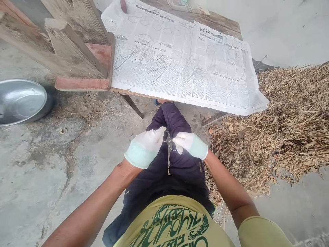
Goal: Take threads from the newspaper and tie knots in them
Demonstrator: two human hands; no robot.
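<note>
Both hands wear white gloves with pale green cuffs and meet over my lap. My left hand [147,144] is closed, thumb and fingers pinched on one side of a thin, pale looped strand [169,146]. On its other side, my right hand [189,143] pinches the same strand, fingers curled. Whether the strand is wire, string or a root is too fine to tell. Beyond my knees, newspaper sheets [177,82] cover a low wooden table. Several similar thin strands [159,63] lie on the paper, some in rings, some in loose tangles.
An upturned wooden stool or bench [84,65] stands at the table's left end. A metal basin [22,99] sits on the concrete floor at far left. Dry stalks and leaves [290,127] are heaped on the right. A dark reddish object [123,6] lies on the paper's far edge.
</note>
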